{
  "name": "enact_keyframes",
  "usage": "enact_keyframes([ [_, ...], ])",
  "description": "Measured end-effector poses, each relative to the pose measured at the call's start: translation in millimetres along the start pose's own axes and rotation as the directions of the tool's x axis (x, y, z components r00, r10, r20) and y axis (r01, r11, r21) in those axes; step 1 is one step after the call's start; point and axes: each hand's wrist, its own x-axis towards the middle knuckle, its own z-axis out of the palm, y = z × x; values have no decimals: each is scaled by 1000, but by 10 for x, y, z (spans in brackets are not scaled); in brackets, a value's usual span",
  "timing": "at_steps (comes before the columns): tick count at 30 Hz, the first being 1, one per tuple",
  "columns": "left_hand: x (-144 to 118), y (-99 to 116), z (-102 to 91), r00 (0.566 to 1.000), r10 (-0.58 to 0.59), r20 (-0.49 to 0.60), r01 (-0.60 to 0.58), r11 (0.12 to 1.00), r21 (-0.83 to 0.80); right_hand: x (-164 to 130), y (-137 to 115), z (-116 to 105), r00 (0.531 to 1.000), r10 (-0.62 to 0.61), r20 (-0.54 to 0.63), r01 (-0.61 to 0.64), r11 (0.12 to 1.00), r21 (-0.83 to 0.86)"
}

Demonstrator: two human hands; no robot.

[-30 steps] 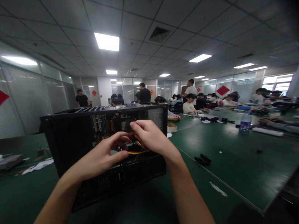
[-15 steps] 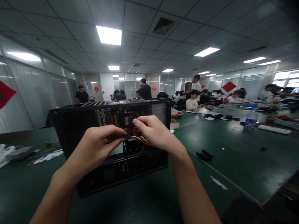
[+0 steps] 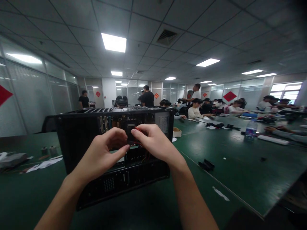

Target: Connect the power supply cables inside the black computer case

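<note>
Both hands point(image 3: 129, 147) pinch, seemingly, a connector point(image 3: 130, 132) inside the case point(image 3: 79, 137).

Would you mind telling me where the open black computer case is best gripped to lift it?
Grip the computer case by its top edge and bottom edge, coming from its two ends. It stands on its side with the open face toward the hands, so the rigid outer panels seem safer than the wired interior.

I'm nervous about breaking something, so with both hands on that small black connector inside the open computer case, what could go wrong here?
The left hand and right hand pinch a small black connector with thin red wires; tugging the wires might strain them. The open computer case stands on its side, so a hard push could tip it. The hands hide the socket, so misalignment is possible.
</note>
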Motion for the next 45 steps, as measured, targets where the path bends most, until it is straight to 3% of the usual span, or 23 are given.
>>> enact_keyframes([
  [5,1,-41,34,999,-40,18,42,986,-161,8,-15,19,1000,-13,2,13,1000,17],
  [16,31,9,117,996,-33,-81,23,992,-121,8,11,75,998,-34,-56,35,999,16],
  [24,46,-24,90,991,-53,-125,33,986,-161,-58,-94,6,995,-92,38,92,996,15],
  [45,30,-51,-9,998,42,-56,-32,985,170,-30,-17,88,992,-64,108,69,996,-51],
])
